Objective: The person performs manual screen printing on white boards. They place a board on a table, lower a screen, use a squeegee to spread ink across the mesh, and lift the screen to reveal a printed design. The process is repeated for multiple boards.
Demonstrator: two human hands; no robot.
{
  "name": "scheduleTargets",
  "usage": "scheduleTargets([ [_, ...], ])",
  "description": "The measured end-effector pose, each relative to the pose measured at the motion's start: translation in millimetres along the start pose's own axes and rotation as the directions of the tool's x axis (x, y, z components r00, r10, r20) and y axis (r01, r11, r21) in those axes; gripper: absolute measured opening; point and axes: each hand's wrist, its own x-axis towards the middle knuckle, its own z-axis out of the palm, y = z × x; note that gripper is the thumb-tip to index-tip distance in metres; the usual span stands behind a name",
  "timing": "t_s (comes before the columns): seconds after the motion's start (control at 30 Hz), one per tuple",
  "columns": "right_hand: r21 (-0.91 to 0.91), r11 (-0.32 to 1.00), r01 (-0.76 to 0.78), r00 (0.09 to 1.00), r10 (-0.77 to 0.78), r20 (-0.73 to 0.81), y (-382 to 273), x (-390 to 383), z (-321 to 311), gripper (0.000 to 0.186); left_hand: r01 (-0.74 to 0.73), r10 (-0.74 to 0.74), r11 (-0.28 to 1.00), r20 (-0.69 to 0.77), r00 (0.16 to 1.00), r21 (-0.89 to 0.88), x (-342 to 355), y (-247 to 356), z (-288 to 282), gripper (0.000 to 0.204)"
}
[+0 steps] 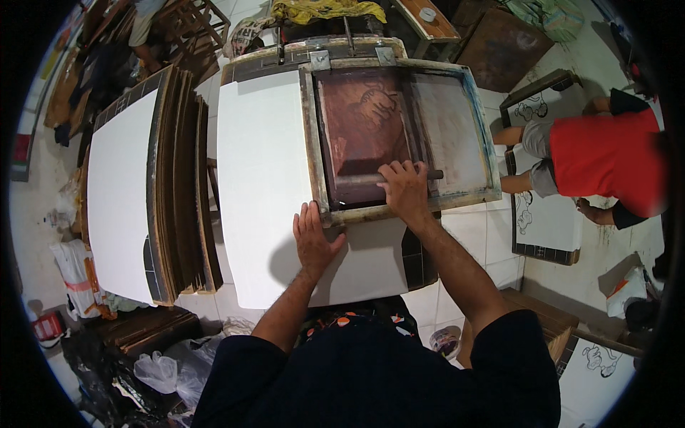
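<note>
In front of me a screen-printing frame (308, 135) with a wooden border lies over white fabric (260, 178) on a board. Its reddish-brown mesh (349, 128) bears a dark line drawing of an animal, with dark ink along the near end. My right hand (405, 187) is wrapped round a squeegee (435, 174), which lies crosswise near the frame's near edge. Part of its handle is hidden under my fingers. My left hand (314, 239) lies flat, fingers stretched out, against the frame's near left corner and the fabric.
Several upright boards (171, 185) stand packed at left, the outermost covered in white cloth. Metal hinges (385, 55) hold the frame's far side. A person in a red shirt (603, 157) is at right beside a board with printed fabric (546, 221). Plastic bags (178, 371) lie lower left.
</note>
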Motion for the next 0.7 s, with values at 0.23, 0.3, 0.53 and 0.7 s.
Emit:
scheduleTargets([
  [0.23, 0.062, 0.998, -0.02, 0.996, 0.015, 0.085, 1.1, 18.2, -13.6, 0.026, 0.012, -0.015, 0.997, -0.036, 0.999, -0.078, -3.3, -4.2, 3.5, 0.11],
  [0.3, 0.026, 1.0, 0.012, 0.99, -0.015, 0.139, -4.3, 5.4, -19.8, 0.025, -0.009, 0.006, 0.997, -0.044, 0.999, -0.072, -1.7, -3.3, 0.8, 0.111],
  [0.53, 0.037, 0.992, 0.12, 0.992, -0.119, -0.03, 31.9, 59.4, 10.0, 0.029, 0.06, -0.058, 0.996, 0.024, 0.998, -0.071, 2.4, 1.6, -3.6, 0.114],
  [0.7, -0.002, 0.99, 0.144, 0.988, -0.144, -0.055, 87.9, 214.3, 52.2, 0.031, 0.057, -0.058, 0.998, 0.071, 0.996, 0.005, 1.5, 0.2, -1.5, 0.116],
])
